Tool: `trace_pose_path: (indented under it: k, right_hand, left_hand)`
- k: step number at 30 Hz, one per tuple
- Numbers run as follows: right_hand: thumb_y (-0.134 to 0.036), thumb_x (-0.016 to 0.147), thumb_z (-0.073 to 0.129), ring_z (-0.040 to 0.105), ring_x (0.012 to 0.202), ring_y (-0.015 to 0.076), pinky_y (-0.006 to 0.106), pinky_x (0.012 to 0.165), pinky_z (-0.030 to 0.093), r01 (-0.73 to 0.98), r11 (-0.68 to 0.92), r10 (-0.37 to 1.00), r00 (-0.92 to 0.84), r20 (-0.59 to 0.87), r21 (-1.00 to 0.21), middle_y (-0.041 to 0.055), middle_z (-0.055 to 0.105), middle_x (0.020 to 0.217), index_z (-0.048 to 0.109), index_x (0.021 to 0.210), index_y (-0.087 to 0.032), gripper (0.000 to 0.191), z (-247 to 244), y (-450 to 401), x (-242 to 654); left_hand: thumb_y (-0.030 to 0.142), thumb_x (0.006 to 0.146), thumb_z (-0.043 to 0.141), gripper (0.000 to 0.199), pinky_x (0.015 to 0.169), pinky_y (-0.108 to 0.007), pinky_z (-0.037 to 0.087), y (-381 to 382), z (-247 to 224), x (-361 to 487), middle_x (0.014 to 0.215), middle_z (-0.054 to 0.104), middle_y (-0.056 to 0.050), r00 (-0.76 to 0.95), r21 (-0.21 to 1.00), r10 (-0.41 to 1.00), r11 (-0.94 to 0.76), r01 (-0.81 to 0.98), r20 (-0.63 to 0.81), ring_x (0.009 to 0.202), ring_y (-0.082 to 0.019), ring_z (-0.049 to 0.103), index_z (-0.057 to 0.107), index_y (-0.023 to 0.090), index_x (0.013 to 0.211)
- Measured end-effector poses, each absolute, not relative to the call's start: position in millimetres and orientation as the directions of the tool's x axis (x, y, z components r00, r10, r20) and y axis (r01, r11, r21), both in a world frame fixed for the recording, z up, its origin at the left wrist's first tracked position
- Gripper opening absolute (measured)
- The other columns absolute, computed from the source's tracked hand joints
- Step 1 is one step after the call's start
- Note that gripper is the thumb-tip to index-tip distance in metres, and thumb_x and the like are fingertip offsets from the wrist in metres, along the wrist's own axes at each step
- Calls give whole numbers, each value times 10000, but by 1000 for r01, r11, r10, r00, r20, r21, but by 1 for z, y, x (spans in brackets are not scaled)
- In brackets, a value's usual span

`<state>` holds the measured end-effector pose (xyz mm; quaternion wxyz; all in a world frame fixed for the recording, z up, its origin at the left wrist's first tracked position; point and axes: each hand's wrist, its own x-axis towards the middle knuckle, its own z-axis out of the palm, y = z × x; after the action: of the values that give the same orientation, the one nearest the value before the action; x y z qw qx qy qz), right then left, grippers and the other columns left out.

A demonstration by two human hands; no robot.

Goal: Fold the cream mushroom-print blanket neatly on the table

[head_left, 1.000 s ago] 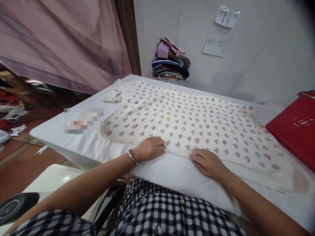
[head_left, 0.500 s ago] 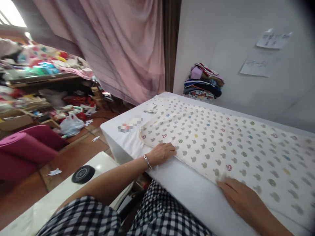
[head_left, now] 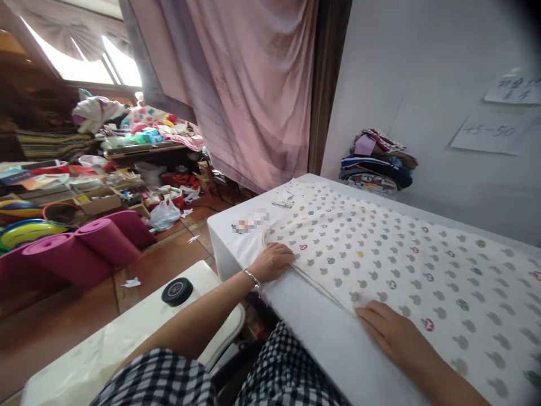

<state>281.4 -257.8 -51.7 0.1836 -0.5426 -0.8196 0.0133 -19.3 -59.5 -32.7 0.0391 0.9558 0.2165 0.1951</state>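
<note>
Cream cloth [head_left: 380, 248] printed with grey mushrooms runs under both hands, along its near edge. The right hand [head_left: 391, 330] has its grip closed on that edge, the fabric slightly puckered at the fingertips; the left hand [head_left: 274, 262], with a bracelet [head_left: 252, 278] at the wrist, lies over the edge near the left corner, and whether it pinches or only presses cannot be told. Both have just shifted left along the edge, so the stretch being handled is now the one towards that corner. The cloth lies spread over the white surface [head_left: 293, 310], its near edge showing a doubled line between the hands.

Against the frame of a second ago, the view has swung left: a red box at the right is out of sight, while pink rolled mats [head_left: 80, 248] and a cluttered far-left corner have come in. Farther along the surface, a small folded cloth [head_left: 283, 202] sits at the left beside a pixelated item [head_left: 249, 222]. Beyond are a pink curtain [head_left: 257, 84] and a stack of folded fabrics [head_left: 376, 163] by the grey wall [head_left: 422, 45]; near left, a black disc [head_left: 177, 291] rests on a white top [head_left: 122, 327]
</note>
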Motion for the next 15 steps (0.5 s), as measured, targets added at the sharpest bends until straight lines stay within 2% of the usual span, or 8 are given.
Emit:
trace_pose_path:
  k: [2,4,6,8,12,15]
  right_hand:
    - [-288,944,329,599,739,139,235,591,500,872,434,882,-361,303,-226,42,613,888,633,1004,-248,312,-52,-250,272]
    - [-277,945,325,591,725,136,235,594,495,865,443,877,-363,316,-236,39,604,864,634,991,-246,313,-53,-246,266]
    - [-270,945,320,585,717,135,234,593,490,865,436,878,-347,330,-250,37,598,854,631,987,-249,315,-54,-246,263]
    - [-274,944,320,582,713,134,233,595,488,868,423,882,-327,339,-262,37,597,859,628,992,-253,313,-57,-246,263]
    - [-285,942,331,585,715,129,233,616,495,877,408,885,-311,347,-255,37,599,882,620,1022,-258,301,-64,-248,264]
    - [-286,938,347,595,757,136,241,639,503,882,408,880,-310,361,-237,42,601,910,609,1039,-256,282,-67,-248,265]
  left_hand:
    - [332,823,563,215,951,-340,366,-47,-31,-38,1056,646,-57,727,209,551,-832,513,410,1025,-185,551,644,212,982]
    - [405,834,533,273,940,-330,378,-34,-30,-54,1073,643,-67,506,300,749,-646,702,428,1030,-191,554,654,206,976]
    - [413,854,479,310,889,-305,406,-21,-28,-64,1085,640,-71,226,393,919,-348,851,323,990,-187,572,651,201,1002]
    - [436,850,454,341,815,-292,431,-11,-25,-67,1049,654,-72,53,418,984,-122,900,172,931,-195,592,661,202,987]
    - [547,820,420,432,697,-292,441,4,-20,-58,871,690,-77,11,419,1000,-21,908,25,855,-230,617,690,212,781]
    - [599,792,424,473,705,-294,444,13,-20,-48,837,694,-88,12,427,999,5,904,-36,855,-242,627,673,205,715]
